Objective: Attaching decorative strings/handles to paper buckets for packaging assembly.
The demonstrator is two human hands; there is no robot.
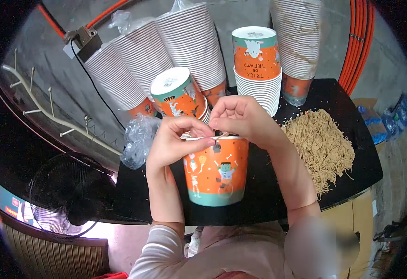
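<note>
An orange paper cup (216, 172) with cartoon figures and a teal base stands upright on the black table (268, 195) close to me. My left hand (174, 139) grips its rim on the left side. My right hand (240, 117) is closed over the rim at the top, pinching a thin beige string there together with the left fingers. A small dark tag hangs just under the rim at the front. The cup's inside is hidden by my hands.
A heap of beige strings (320, 144) lies on the table's right. Behind the cup stand and lean several tall stacks of nested cups (257, 60), some in clear plastic wrap (138, 137). A black fan (68, 195) stands at lower left; red cables (359, 42) run down the wall.
</note>
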